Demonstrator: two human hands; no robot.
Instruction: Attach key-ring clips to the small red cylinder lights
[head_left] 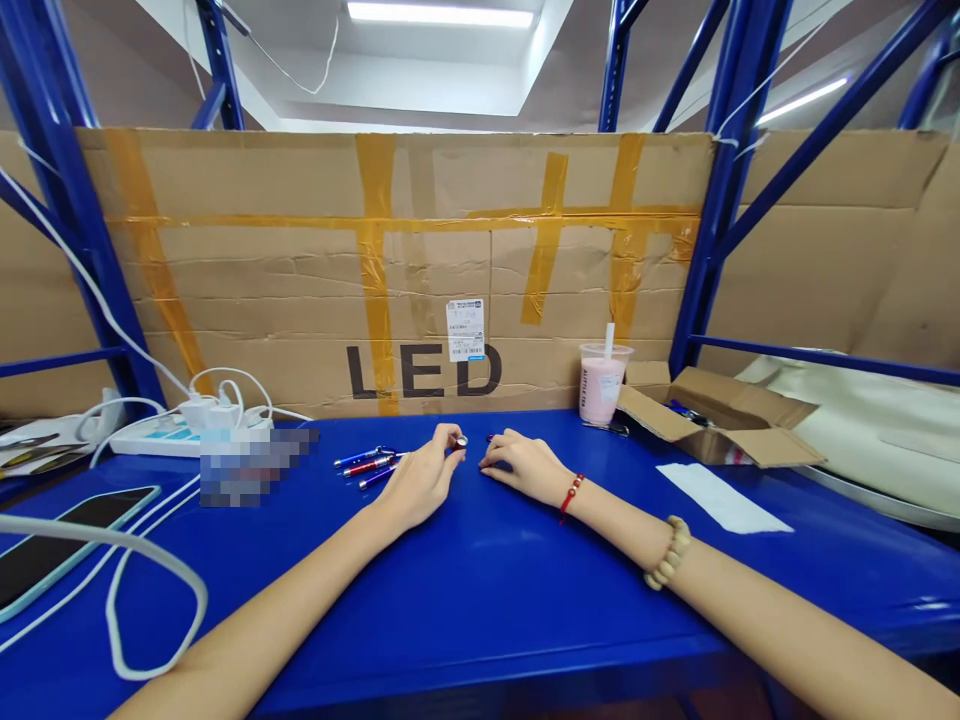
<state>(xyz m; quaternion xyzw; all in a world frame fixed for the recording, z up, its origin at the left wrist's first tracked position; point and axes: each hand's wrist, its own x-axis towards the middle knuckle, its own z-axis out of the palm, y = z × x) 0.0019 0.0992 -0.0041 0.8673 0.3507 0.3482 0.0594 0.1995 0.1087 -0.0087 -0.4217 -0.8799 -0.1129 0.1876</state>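
Note:
My left hand (424,480) is closed, with thumb and forefinger pinching a small dark red cylinder with a round silvery end (461,442). Most of that piece is hidden by the fingers. Across a narrow gap, my right hand (527,467) is held low over the blue tabletop with its fingers curled. A small dark red piece (490,437) shows at its fingertips, too little of it to name. Just left of my left hand lie a red pen-like metal tube (367,467) and two blue pen-like tubes, the upper one (358,457) and the lower one (377,477).
A pink drink cup (600,385) with a straw stands at the back right, beside an open cardboard box (720,410). White paper (724,497) lies before the box. At left are a power strip (157,437), a phone (75,540) and looping white cables (199,590).

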